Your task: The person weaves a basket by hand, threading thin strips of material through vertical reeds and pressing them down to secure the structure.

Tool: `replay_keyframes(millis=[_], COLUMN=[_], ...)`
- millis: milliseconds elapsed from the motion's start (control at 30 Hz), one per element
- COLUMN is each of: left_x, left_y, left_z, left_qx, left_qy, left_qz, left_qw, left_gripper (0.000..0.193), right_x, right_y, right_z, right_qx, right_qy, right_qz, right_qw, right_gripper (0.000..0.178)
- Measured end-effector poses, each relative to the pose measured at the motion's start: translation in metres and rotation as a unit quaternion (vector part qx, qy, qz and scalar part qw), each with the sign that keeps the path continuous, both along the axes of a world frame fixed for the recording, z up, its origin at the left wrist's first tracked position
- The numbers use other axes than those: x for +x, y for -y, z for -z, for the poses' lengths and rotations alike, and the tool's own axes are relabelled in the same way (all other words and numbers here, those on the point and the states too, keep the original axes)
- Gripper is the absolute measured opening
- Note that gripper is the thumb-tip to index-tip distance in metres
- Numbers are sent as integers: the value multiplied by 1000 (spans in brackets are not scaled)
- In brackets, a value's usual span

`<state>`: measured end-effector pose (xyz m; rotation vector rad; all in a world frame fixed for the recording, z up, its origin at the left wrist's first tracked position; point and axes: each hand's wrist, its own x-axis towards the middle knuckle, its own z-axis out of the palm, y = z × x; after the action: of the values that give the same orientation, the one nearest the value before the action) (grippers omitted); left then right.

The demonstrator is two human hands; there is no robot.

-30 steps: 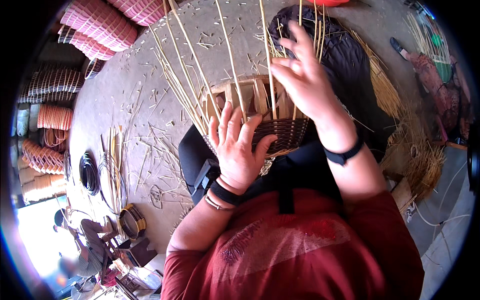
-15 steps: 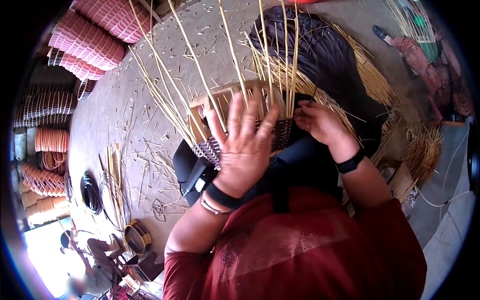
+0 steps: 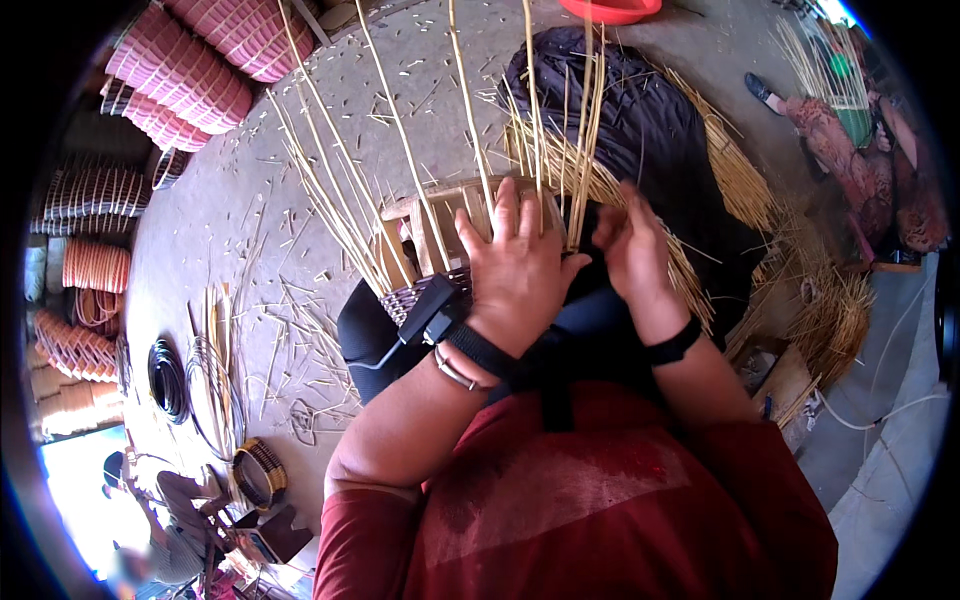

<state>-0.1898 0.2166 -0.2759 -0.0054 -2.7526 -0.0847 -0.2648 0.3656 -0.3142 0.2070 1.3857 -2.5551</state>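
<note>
On my lap stands a half-made basket [image 3: 399,304] with a dark woven band and tall pale upright rods [image 3: 411,165]. A wooden form [image 3: 440,196] shows inside it. My left hand [image 3: 516,268] lies over the near side of the weave with its fingers spread, hiding much of the band. Just right of the basket, beside the last rods, my right hand [image 3: 637,250] is raised. Its fingers are bent together and slightly smeared; what they pinch is hidden. Both wrists wear dark bands.
Bundles of pale rods [image 3: 735,150] and a dark cloth [image 3: 600,90] lie ahead to the right. Stacked pink baskets [image 3: 180,75] stand at the far left. A black coil [image 3: 168,380] and cut scraps litter the floor. Another person [image 3: 840,150] sits at far right.
My left hand has shifted right and settled flat against the weave. My right hand has turned so its fingers point upward beside the rods. The view has shifted slightly.
</note>
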Motion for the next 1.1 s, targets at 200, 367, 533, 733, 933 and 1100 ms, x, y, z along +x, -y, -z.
replay_keyframes(millis=[200,367,533,733,933,1100], left_x=[19,68,103,90,94,93], left_y=[73,157,190,124,72,88], left_z=[-37,14,115,41,35,37], left_qx=[103,703,352,165,162,139], left_qy=[0,-97,-151,-46,-18,-38], left_qz=[-39,-101,-185,-108,-137,-117], left_qw=[994,698,905,979,977,983], left_gripper=[36,24,48,68,82,61], right_x=[27,24,22,26,-21,-31], right_y=[69,132,153,127,192,210], right_z=[-99,-79,-13,-31,-29,-12], right_qx=[-46,-118,-120,-24,440,442], right_qy=[-251,-352,-29,20,-491,-487], right_qz=[-193,-332,-333,-315,-155,-117], right_qw=[947,867,935,949,736,745], right_gripper=[41,32,36,30,28,82])
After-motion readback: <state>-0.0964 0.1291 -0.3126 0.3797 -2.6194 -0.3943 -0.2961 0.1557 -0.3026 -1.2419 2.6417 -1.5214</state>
